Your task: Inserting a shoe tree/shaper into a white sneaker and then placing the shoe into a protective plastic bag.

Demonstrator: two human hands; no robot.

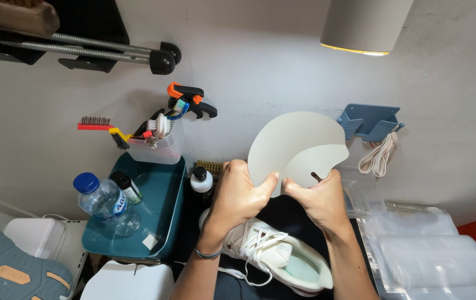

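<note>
Both my hands hold up a pale grey, round flexible sheet (296, 141) that curls over on its right side. My left hand (238, 194) grips its lower left edge, thumb on the front. My right hand (318, 200) pinches the lower right edge. Below my wrists a white sneaker (282, 258) with white laces lies on a dark mat, opening facing up.
A teal tray (163, 205) at left carries a clear water bottle (101, 203) with a blue cap, small dark bottles and a clear tub of brushes (157, 141). Clear plastic bags (432, 258) lie at right. A blue wall hook (368, 121) holds white laces. A lamp (363, 25) hangs above.
</note>
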